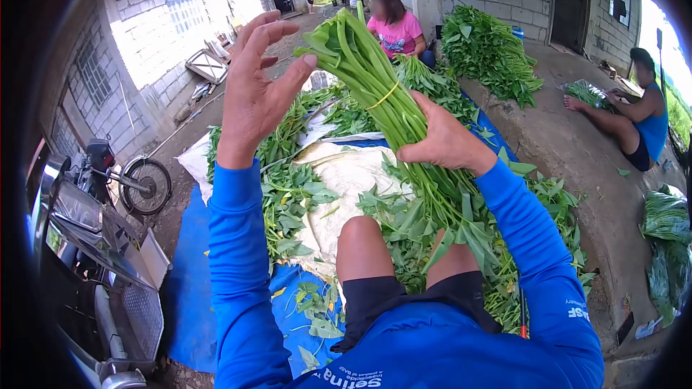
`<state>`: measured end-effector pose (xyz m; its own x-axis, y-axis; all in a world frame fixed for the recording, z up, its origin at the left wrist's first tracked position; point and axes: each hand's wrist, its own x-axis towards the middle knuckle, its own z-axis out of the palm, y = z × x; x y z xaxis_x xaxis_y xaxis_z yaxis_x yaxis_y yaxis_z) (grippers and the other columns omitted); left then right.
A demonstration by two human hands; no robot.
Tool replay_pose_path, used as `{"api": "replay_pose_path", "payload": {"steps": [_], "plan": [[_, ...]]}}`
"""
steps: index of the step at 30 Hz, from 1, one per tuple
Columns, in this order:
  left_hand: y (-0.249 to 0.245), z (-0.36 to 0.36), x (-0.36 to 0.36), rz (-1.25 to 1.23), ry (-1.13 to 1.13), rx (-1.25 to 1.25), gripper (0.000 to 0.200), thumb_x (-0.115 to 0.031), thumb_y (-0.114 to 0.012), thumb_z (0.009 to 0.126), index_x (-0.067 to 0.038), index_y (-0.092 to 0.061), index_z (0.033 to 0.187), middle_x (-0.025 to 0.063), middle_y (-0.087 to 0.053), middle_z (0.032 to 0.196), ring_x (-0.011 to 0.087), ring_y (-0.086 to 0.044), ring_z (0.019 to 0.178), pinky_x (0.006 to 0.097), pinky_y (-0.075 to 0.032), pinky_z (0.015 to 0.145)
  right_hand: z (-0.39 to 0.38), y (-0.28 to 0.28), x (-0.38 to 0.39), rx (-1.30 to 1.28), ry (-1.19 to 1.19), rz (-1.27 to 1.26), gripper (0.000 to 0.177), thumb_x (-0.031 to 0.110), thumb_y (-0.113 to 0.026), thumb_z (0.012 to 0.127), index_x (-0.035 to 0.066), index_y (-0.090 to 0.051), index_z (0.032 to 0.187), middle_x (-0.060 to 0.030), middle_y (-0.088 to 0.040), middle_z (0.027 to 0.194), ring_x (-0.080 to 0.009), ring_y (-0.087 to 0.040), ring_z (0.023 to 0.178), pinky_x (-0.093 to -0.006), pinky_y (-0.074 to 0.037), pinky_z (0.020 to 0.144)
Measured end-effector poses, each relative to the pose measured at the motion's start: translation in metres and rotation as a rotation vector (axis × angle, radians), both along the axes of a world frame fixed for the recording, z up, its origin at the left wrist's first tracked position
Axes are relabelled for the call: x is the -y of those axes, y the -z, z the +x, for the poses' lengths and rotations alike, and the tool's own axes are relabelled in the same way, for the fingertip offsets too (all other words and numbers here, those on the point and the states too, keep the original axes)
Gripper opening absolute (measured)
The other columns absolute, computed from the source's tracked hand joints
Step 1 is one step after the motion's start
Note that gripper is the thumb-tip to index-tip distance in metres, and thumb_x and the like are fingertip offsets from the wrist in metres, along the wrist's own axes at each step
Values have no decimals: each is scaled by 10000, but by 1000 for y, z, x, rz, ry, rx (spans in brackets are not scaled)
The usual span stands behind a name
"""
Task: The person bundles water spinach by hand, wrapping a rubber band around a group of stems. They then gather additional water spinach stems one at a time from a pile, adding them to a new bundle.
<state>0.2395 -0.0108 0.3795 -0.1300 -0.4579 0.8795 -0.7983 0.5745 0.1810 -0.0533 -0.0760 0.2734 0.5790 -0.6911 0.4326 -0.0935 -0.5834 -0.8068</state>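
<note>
My right hand point(450, 137) is wrapped around a bundle of long-stemmed leafy greens point(367, 75), held up at a tilt before me. A thin yellow band point(383, 96) circles the stems just above that hand. The cut stem ends and a broad leaf point up and left, while the leafy tips hang down over my knee. Beside the upper end, my left hand point(263, 79) is raised with its fingers spread, the thumb tip right at the edge of the broad leaf.
Loose greens point(288, 198) lie around a pale sack point(324, 166) on a blue tarp point(189, 281). A large heap of greens point(486, 54) stands behind. One person in pink point(396, 32) sits ahead, another in blue point(652, 122) at right. A motorcycle point(140, 184) is at left.
</note>
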Motion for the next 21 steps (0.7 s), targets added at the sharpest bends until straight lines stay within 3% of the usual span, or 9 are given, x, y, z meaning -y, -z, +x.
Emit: {"api": "replay_pose_path", "payload": {"steps": [4,7,8,11,12,15,16,17,21], "plan": [[21,6,14,269,67,-288,397,-304,-817,984,-68,-729,1291,30,-748,1065,121,-692,938,281,-563,770,-4,2,-7,-44,-30,36,914,85,-807,724,-36,-429,1548,-82,-690,1215,-142,-646,1064,-315,-531,980],[38,-24,40,-68,268,-268,341,-268,-806,999,-26,-727,1227,-14,-717,890,67,-654,815,246,-529,742,8,14,-5,-95,-88,59,875,78,-808,733,-13,-456,1530,-59,-679,1221,-134,-637,1077,-315,-528,986],[38,-32,46,-71,208,-231,377,-261,-808,1001,-13,-704,1265,17,-718,974,75,-647,837,255,-532,745,14,20,-4,-110,-112,69,870,82,-811,734,-15,-459,1524,-60,-679,1221,-134,-636,1080,-315,-528,986],[46,-45,68,-217,170,-554,509,-254,-798,1010,-5,-619,1416,77,-707,1099,116,-657,923,278,-541,778,16,28,-2,68,10,72,903,153,-818,711,-53,-452,1510,-119,-717,1149,-170,-655,993,-330,-548,934],[52,-46,71,-196,182,-735,762,-390,-817,983,18,-480,1530,111,-702,1119,151,-672,1023,298,-576,796,17,34,3,132,62,-17,909,179,-813,709,-41,-441,1509,-186,-728,1164,-250,-708,1016,-379,-560,942],[82,-71,71,314,483,-1058,889,-546,-816,943,48,-471,1509,159,-675,1218,171,-649,1112,303,-567,833,18,23,-10,-28,360,-106,908,184,-788,728,-34,-412,1525,-280,-700,1239,-387,-722,1102,-455,-559,966],[80,-90,59,379,489,-902,915,-639,-796,917,40,-519,1464,151,-673,1241,168,-651,1097,304,-562,838,20,13,-20,-76,388,-89,905,173,-765,747,-20,-382,1544,-345,-641,1321,-493,-668,1176,-524,-541,995],[83,-99,74,297,609,-814,804,-624,-744,967,14,-565,1423,105,-701,1153,155,-655,1067,306,-554,837,26,19,-21,-81,442,-155,907,172,-766,752,-17,-376,1549,-345,-637,1328,-496,-666,1176,-529,-540,998],[69,-110,87,352,812,-928,795,-721,-583,1009,2,-608,1339,140,-705,1088,218,-712,996,403,-619,846,42,29,-15,-25,584,-324,921,172,-776,774,2,-340,1568,-346,-629,1326,-515,-656,1175,-550,-534,1007]]}}
